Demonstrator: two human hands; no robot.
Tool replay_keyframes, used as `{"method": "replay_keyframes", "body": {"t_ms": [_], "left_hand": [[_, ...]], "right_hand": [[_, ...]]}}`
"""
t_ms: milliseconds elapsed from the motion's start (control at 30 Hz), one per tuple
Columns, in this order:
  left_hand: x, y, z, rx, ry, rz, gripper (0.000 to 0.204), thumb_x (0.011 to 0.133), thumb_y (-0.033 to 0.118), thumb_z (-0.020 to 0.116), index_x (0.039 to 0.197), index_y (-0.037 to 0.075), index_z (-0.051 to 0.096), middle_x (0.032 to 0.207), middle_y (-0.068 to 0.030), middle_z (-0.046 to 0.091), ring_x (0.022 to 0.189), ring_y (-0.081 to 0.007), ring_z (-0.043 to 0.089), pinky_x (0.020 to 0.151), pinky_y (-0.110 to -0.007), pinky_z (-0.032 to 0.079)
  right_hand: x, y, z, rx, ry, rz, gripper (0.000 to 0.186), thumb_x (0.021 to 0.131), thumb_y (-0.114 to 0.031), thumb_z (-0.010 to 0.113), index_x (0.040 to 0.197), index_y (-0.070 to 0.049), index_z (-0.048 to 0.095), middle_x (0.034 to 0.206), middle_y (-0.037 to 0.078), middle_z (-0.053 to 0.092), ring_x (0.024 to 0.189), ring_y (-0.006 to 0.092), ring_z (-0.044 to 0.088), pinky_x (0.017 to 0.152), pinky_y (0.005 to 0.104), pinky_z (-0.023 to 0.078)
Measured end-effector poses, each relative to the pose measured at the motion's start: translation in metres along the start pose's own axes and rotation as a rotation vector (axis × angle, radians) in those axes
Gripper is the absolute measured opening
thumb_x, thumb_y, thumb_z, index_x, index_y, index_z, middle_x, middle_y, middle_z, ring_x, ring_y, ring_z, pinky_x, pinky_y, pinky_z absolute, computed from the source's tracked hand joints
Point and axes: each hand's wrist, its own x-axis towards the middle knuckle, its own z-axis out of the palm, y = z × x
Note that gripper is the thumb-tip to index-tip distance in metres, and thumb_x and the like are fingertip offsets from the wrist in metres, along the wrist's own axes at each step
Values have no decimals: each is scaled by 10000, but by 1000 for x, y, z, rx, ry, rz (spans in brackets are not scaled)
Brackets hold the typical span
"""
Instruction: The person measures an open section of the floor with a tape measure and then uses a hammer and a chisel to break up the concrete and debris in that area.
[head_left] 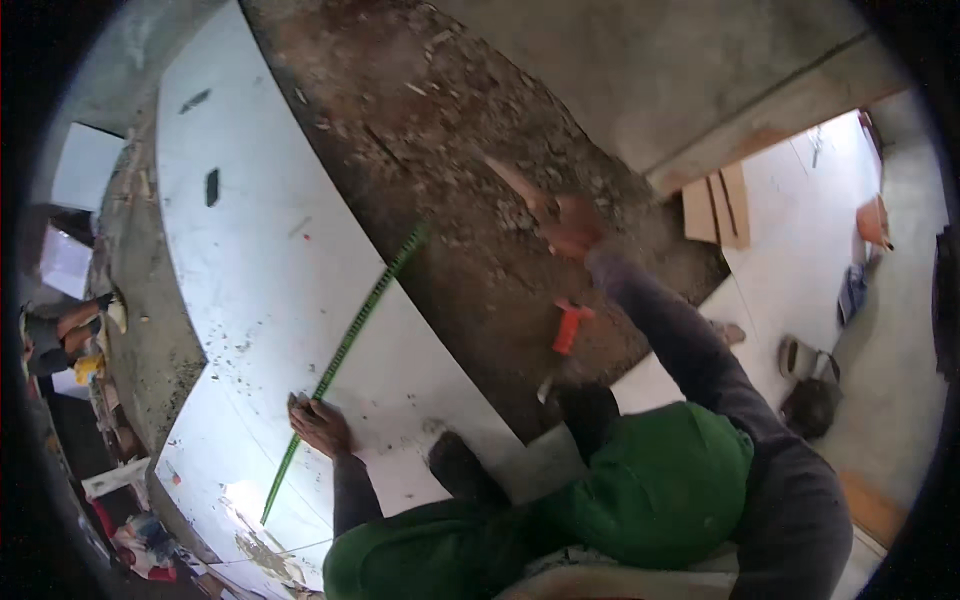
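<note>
On the white tiles, my left hand holds a long green measuring strip with dark markings, its fingers closed at the strip's edge. The strip runs slantwise over the tiles, and its far end reaches past their edge above the bare dirt. My right hand is stretched out over the dirt, closed around a tan wooden stick. That stick points away to the far left; its far end is blurred against the rubble. Nearer to me, an orange-red tool handle lies in the dirt.
White floor tiles border the rubble-strewn dirt. Cardboard pieces, an orange bucket and a dark bag are on the right. At far left, another person's legs show beside loose tiles.
</note>
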Motion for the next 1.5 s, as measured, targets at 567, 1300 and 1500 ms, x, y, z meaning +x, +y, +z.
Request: {"method": "replay_keyframes", "body": {"t_ms": [567,1300,1500], "left_hand": [[-7,-12,16,-33,82,38,534,1099,474,473,1180,-36,610,1461,-221,584,1260,-424,558,1031,-554,433],[7,-2,16,-113,53,9,394,1074,369,548,1126,-13,632,1450,-162,615,1282,-398,573,1038,-536,431],[-10,-32,19,-44,107,98,433,1077,393,534,1187,-15,624,1481,-139,602,1294,-393,565,1073,-521,409]], "right_hand": [[-3,-10,-2,-190,324,-71,711,1002,-705,552,868,-11,623,562,125,525,495,273,566,500,469,471],[-12,8,-26,-523,201,275,385,991,-413,648,1153,-81,756,970,252,735,823,389,740,731,495,575],[-44,-49,34,-822,49,-435,561,1020,-562,574,1164,-52,756,1006,283,750,1003,402,741,849,504,563]]}}
